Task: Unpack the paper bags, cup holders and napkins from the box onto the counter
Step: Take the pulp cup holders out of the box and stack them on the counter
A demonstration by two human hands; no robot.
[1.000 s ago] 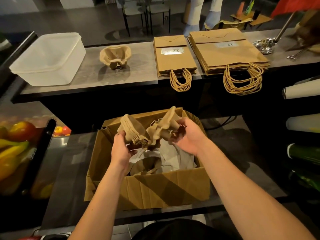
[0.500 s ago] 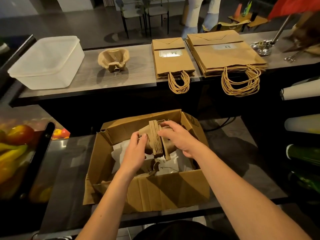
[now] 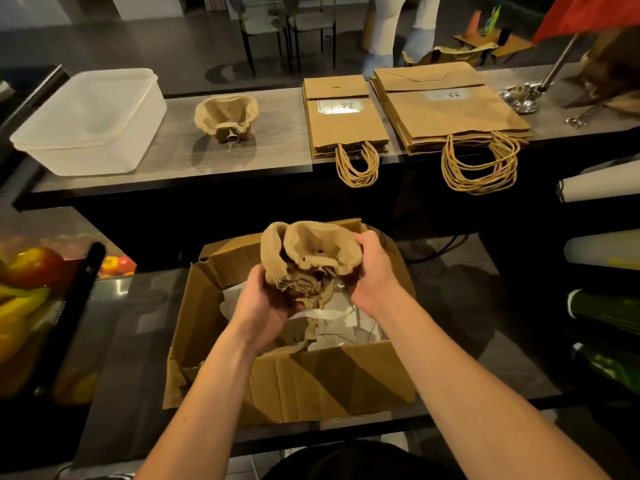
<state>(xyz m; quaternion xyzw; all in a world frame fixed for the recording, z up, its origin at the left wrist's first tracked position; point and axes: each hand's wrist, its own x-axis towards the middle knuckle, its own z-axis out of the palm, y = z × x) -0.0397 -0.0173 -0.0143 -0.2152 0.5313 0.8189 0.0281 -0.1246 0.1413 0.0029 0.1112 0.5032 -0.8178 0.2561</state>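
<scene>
Both hands hold a stack of brown pulp cup holders [image 3: 313, 252] above the open cardboard box [image 3: 311, 386]. My left hand [image 3: 266, 303] cups the stack from below on its left. My right hand [image 3: 375, 271] grips its right edge. White napkins [image 3: 341, 322] and another brown pulp piece lie in the box under the hands. On the counter [image 3: 277, 147] beyond sit one more cup holder stack [image 3: 227, 116], a small pile of flat paper bags [image 3: 343, 116] and a larger pile of paper bags [image 3: 450, 105], their handles hanging over the front edge.
A translucent plastic tub [image 3: 93, 119] stands at the counter's left end. Metal utensils [image 3: 523, 98] lie at its right end. Peppers [image 3: 31, 271] sit in a bin at the left, paper rolls [image 3: 599, 183] at the right. A person's legs [image 3: 398, 26] stand beyond the counter.
The two groups of cup holders were pressed together into one stack down in the box. Both hands have now lifted that stack up above the box.
</scene>
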